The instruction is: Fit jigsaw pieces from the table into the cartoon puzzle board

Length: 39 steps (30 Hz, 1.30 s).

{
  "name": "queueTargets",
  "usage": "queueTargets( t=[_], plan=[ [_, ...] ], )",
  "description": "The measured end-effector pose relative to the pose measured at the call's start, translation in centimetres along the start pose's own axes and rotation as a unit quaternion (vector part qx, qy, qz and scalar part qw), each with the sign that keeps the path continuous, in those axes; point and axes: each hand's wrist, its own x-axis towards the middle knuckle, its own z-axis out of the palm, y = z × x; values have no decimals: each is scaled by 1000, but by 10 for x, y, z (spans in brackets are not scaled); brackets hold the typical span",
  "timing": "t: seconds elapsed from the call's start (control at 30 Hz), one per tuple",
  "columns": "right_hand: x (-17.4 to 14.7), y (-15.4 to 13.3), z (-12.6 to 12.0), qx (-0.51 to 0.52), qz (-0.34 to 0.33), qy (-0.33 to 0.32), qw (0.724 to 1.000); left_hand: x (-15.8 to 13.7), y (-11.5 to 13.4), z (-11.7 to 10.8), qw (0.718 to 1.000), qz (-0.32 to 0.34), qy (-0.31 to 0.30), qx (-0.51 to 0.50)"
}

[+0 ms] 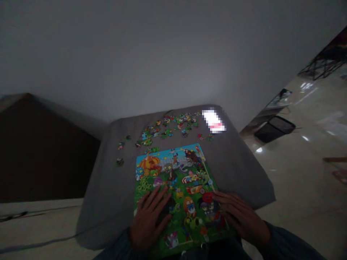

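Observation:
A colourful cartoon puzzle board lies at the front of the grey-covered table, its near edge close to my body. It shows a pumpkin, a blue sky strip and several characters on green. My left hand rests flat on the board's lower left part, fingers stretched out and pointing away from me. My right hand lies over the board's right edge, fingers extended to the left. Neither hand grips anything. Beyond the board, many loose puzzle pieces are strewn in a band across the cloth.
A lit phone, pixelated, lies at the table's far right corner. The grey cloth covers the table against a pale wall. A dark bin-like object is on the shiny floor at right. Cables run along the floor at left.

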Motion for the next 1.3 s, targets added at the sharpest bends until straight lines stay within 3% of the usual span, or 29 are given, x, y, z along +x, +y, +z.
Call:
queueTargets(
  t=[0.47,0.63,0.87,1.3],
  plan=[
    [-7,9,5,34,1,22,999,-5,5,2,999,-34,-24,-18],
    [-5,7,3,41,14,35,998,-6,2,2,999,-8,-35,3],
    [-3,4,0,77,75,34,994,-7,1,6,999,-15,-41,-10],
    [1,1,-6,130,205,-23,970,-8,1,5,999,-19,-28,-31]
  ],
)
